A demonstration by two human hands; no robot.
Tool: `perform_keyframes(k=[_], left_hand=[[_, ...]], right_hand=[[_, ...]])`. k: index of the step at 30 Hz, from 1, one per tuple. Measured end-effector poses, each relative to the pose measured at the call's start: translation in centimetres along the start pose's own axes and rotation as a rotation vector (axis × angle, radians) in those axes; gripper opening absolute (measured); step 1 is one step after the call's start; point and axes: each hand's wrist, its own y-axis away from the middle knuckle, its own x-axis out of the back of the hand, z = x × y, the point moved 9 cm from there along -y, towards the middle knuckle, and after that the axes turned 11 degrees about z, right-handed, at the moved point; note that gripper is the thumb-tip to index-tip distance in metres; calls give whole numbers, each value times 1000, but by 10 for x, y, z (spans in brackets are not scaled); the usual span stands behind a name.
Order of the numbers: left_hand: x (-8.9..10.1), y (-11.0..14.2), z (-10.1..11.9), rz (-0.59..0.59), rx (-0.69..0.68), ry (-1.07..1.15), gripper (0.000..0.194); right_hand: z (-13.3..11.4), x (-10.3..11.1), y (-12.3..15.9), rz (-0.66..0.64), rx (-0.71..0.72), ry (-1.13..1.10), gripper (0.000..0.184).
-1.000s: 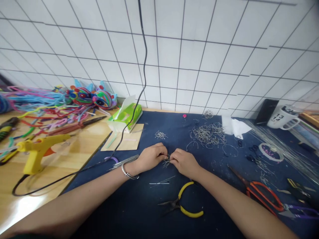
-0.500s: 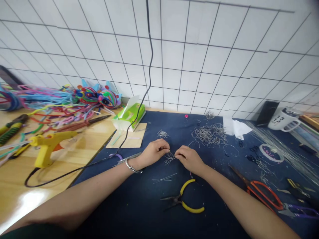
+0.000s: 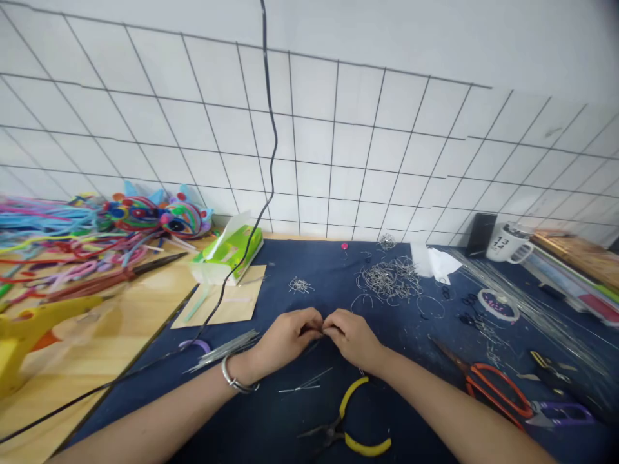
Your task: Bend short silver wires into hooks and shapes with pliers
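My left hand (image 3: 293, 335) and my right hand (image 3: 355, 338) meet above the dark blue cloth, fingertips touching. Both are closed in a pinch on thin wire pieces, which the fingers almost wholly hide. A metal bangle circles my left wrist. Nearer to me, a few straight wires (image 3: 302, 386) lie crossed on the cloth. Yellow-handled pliers (image 3: 333, 432) rest below my right hand with their handles spread. Beyond the hands are a small heap of bent wire bits (image 3: 300, 285) and a larger tangle of bent wires (image 3: 391, 278).
A bundle of straight wires (image 3: 227, 351) lies by my left forearm. Orange-handled scissors (image 3: 498, 386) and purple snips (image 3: 561, 414) are at right. A green tissue pack (image 3: 232, 251), a yellow glue gun (image 3: 33, 328) and a hanging black cable (image 3: 273, 148) occupy the left. A mug (image 3: 507, 243) stands at the back right.
My hands have come together, closing the gap where a bunch of wires showed between them. The head view has shifted, so the wall fills more of it and the table things sit lower.
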Motion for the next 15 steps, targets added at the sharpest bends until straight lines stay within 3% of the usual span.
perform_keyframes(k=[4, 10, 15], left_hand=[[1, 1, 1, 21, 27, 61, 9], [-2, 1, -18, 55, 210, 366, 21], [-3, 1, -20, 63, 255, 482, 19]], right_hand=[[-4, 2, 0, 21, -63, -73, 8], [22, 0, 4, 17, -416, -412, 20], [23, -5, 5, -64, -423, -390, 20]])
